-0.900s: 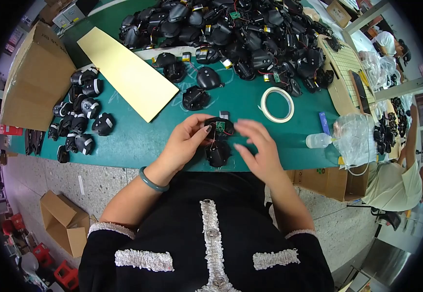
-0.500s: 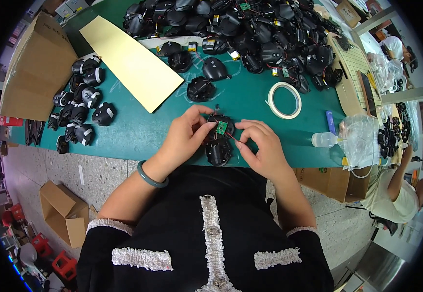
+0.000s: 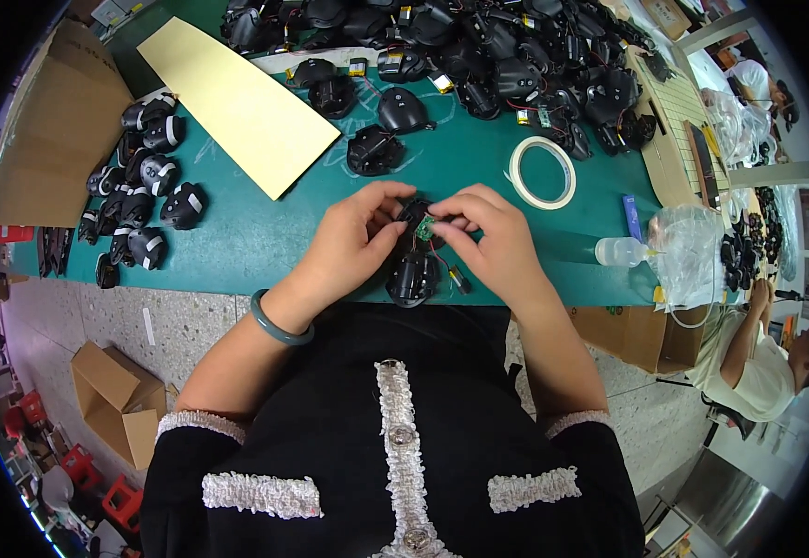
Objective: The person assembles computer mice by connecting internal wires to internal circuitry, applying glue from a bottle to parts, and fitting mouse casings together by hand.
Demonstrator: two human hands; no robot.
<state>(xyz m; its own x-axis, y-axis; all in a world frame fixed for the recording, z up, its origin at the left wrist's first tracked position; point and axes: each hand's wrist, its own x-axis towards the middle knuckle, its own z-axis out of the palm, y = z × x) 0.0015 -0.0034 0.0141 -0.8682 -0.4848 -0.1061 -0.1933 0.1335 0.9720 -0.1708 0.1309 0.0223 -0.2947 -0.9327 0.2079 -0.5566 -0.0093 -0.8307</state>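
Green circuit board [image 3: 426, 227] sits near the table's [image 3: 256, 251] front edge, pinched in the right hand [image 3: 490, 234]; the left hand [image 3: 358, 239] grips the black casing [image 3: 413, 212] beside it, fingers partly hiding both. Around it: casing heap [image 3: 516, 82] at one o'clock, tape roll [image 3: 546, 205] two, bottle [image 3: 616, 251] three, yellow panel [image 3: 246, 112] ten.

Black top [image 3: 344, 428], white trim [image 3: 404, 479], grey-green bangle [image 3: 267, 323]
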